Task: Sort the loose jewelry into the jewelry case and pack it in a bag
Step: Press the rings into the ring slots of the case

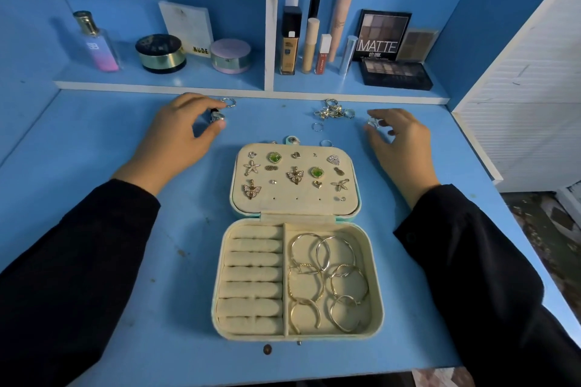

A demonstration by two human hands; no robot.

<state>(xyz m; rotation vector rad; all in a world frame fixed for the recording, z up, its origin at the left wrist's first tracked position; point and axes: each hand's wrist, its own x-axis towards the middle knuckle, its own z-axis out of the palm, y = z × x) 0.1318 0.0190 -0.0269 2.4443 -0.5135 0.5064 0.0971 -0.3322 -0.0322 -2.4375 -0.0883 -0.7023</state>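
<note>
An open cream jewelry case [375, 292] lies in the middle of the blue desk. Its lid panel [353, 198] carries several pinned earrings and pendants. The right compartment holds several hoop earrings [327, 283]; the ring rolls [251, 275] on the left are bare. My left hand [185, 132] pinches a silver ring [217, 116] at the far left of the desk, beside another loose ring [229, 102]. My right hand [399, 138] curls its fingertips round a ring [374, 122] at the far right. A pile of loose rings [333, 110] lies between the hands.
Two single rings [317, 126] [326, 143] lie just behind the case. A shelf [251, 85] along the back of the desk holds a perfume bottle [96, 41], jars, makeup tubes and eyeshadow palettes [396, 74]. A white slatted panel [534, 110] stands to the right.
</note>
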